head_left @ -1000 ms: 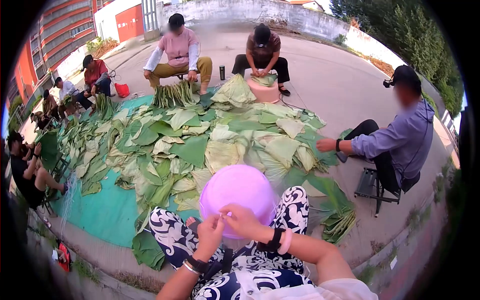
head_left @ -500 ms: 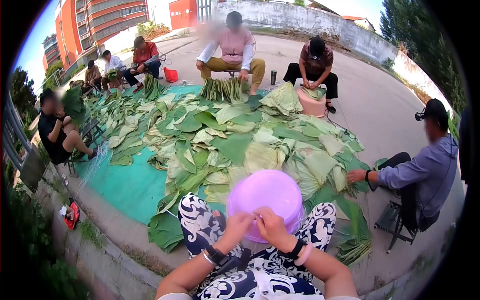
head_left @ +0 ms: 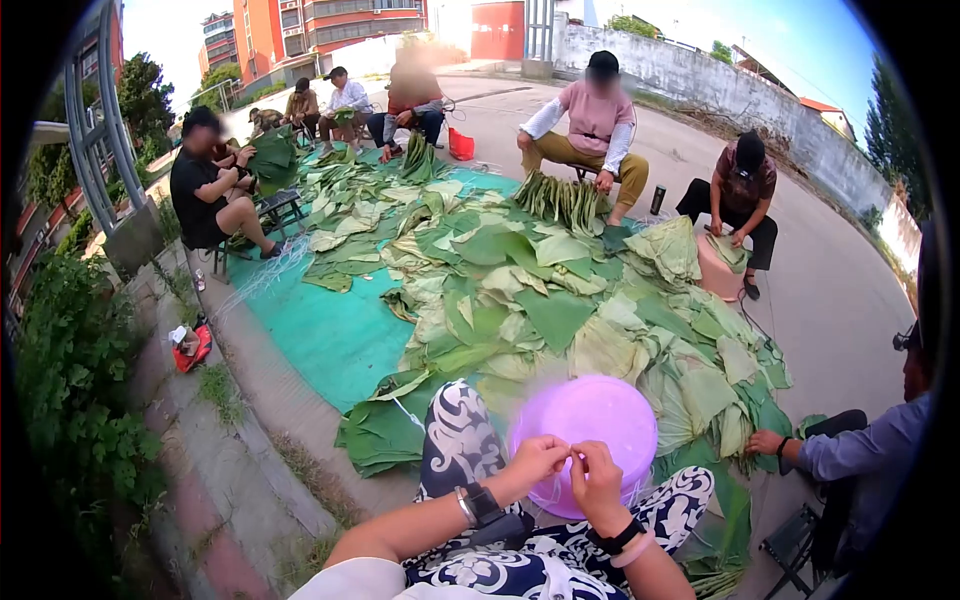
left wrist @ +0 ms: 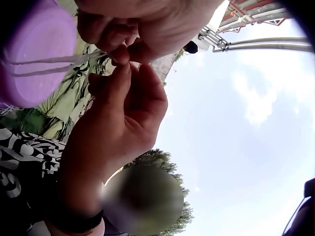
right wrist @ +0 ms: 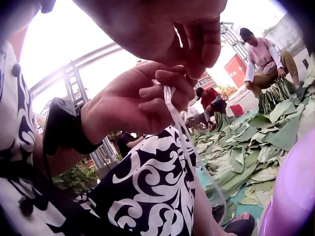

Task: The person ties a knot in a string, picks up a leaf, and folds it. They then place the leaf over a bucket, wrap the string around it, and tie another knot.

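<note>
In the head view my left hand and right hand meet fingertip to fingertip over an upturned purple plastic tub. A thin white plastic string hangs in a loop from the left fingers in the right wrist view. The left wrist view has two strands of this string crossing in front of the tub up to the fingers. Thumb and finger of each hand pinch together at the string's end; the end itself is hidden between the fingertips. Both wrists wear dark bands.
Large green and faded lotus leaves lie in heaps on a green ground sheet. Several people sit around it, one close at right in a blue-grey top. A pink tub stands farther back; a kerb runs at left.
The head view has swung left, so the tub, hands and leaves sit farther right in it. Both hands stay together at the fingertips over the tub, their grip much the same.
</note>
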`<state>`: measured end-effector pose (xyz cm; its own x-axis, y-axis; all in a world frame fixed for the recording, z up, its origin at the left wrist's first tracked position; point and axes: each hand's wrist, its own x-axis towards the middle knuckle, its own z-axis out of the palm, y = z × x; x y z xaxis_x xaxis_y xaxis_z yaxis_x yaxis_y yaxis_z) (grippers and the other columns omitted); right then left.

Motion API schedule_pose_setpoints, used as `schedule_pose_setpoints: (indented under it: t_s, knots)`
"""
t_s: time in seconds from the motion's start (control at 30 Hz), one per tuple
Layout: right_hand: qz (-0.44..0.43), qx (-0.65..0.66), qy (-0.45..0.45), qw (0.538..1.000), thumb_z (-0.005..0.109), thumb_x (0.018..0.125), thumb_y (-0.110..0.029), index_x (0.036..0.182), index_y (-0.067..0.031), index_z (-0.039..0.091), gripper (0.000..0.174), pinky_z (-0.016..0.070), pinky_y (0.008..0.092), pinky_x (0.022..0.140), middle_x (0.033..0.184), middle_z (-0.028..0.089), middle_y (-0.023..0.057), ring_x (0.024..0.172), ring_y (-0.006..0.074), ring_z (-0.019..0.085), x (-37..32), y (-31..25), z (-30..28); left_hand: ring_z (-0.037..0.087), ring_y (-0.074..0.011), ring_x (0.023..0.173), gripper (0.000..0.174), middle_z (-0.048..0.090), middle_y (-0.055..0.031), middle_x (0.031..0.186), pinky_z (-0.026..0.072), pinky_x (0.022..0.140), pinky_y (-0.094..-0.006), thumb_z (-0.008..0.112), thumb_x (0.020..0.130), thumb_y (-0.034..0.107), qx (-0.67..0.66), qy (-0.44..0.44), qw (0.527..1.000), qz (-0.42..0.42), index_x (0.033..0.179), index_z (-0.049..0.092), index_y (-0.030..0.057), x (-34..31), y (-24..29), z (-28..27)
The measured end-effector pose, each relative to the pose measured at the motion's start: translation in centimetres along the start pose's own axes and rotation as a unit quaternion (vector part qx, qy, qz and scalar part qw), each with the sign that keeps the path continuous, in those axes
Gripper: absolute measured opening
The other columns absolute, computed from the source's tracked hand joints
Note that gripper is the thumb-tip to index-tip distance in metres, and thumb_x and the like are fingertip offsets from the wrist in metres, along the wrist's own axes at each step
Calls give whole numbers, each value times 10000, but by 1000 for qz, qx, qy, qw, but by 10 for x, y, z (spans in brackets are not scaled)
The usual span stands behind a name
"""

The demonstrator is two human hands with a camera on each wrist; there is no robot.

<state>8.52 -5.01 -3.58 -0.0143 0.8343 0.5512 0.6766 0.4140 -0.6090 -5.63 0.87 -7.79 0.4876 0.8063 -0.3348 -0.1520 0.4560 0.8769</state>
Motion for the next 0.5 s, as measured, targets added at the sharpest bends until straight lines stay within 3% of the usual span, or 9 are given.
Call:
schedule_pose_setpoints:
  t_s: [0.2, 0.33, 0.37, 0.5]
  knots:
    - [55, 40, -13, 998, 608, 829, 63, 985, -9, 587, 173, 484, 305, 527, 869, 595, 123, 613, 212, 609, 1, -3, 1, 499, -51, 606, 129, 550, 33, 693, 379, 526, -206, 595, 904, 150, 99, 19, 986, 130, 954, 625, 35, 1, -10, 6]
    - [72, 57, -24, 995, 613, 817, 70, 979, 1, 586, 178, 452, 281, 506, 853, 579, 105, 570, 172, 567, -2, 5, 5, 485, -59, 590, 108, 543, 23, 682, 382, 514, -225, 591, 892, 130, 112, 28, 979, 170, 921, 605, 28, -3, -11, 8]
    - [80, 67, -23, 994, 620, 812, 65, 970, 5, 585, 173, 445, 269, 505, 820, 583, 88, 568, 152, 555, -3, 7, 7, 512, -71, 582, 132, 571, -9, 657, 402, 510, -251, 609, 870, 151, 104, 32, 987, 118, 860, 603, 19, -4, -12, 6]
    - [154, 134, -22, 979, 624, 818, 51, 960, 8, 584, 154, 432, 252, 503, 771, 592, 64, 552, 116, 540, -6, 13, 13, 489, -68, 586, 118, 540, 10, 659, 389, 512, -252, 596, 878, 131, 158, 46, 968, 191, 906, 601, 16, -8, -14, 5]
